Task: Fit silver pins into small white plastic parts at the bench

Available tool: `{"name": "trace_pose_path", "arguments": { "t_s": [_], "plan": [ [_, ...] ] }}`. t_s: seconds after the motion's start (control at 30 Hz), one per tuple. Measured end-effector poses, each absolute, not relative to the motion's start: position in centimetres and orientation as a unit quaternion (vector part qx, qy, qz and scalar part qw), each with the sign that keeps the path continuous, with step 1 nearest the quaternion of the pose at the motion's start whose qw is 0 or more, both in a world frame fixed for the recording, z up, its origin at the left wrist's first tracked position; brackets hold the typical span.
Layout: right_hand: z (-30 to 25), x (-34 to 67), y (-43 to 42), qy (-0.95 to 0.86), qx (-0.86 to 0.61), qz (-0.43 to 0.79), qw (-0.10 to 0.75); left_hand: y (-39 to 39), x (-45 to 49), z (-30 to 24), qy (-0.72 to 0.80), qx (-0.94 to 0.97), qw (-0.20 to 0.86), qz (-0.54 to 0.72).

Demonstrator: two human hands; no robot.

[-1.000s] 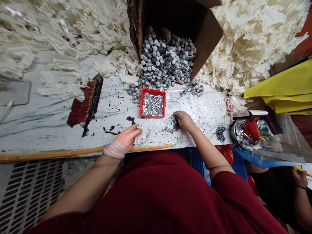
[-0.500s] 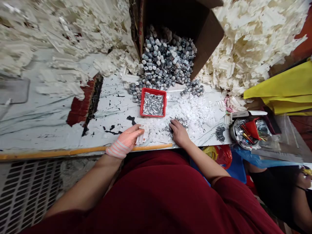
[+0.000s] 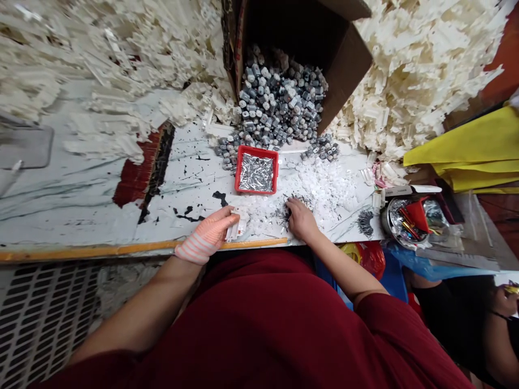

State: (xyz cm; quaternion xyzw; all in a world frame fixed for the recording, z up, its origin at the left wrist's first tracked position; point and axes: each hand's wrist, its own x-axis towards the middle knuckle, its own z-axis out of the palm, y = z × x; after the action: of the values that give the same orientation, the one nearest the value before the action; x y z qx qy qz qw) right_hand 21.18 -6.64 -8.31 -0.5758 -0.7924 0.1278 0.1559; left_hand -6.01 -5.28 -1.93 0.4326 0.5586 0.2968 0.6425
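Pins (image 3: 254,172) in tray (image 3: 257,148), box (image 3: 349,70) behind it

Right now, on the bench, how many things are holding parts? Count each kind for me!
Cardboard box: 1
Red tray: 1
Metal bowl: 1
Total: 3

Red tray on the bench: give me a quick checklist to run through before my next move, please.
Left hand on the white plastic part: ok, fingers are on it.
Right hand at the small metal pins: ok, fingertips on the loose pile.
Red tray: ok, flat on the bench, holding silver pins.
Grey metal cylinders: not ok, spilling from the cardboard box onto the bench.
Pin seated in the white plastic part: cannot tell.
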Motion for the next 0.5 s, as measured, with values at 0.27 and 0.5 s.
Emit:
{"name": "trace_pose_path", "arguments": {
  "t_s": [0.27,0.5],
  "plan": [
    [-8.2,19.5,-5.0,-0.814,-0.553,0.132,0.12,-5.4,-6.0,-2.0,0.526,0.358,0.7,0.324],
    [-8.0,20.2,-7.9,-0.854,-0.497,0.114,0.098,-5.4,-6.2,-3.4,0.513,0.362,0.703,0.335]
  ]
}}
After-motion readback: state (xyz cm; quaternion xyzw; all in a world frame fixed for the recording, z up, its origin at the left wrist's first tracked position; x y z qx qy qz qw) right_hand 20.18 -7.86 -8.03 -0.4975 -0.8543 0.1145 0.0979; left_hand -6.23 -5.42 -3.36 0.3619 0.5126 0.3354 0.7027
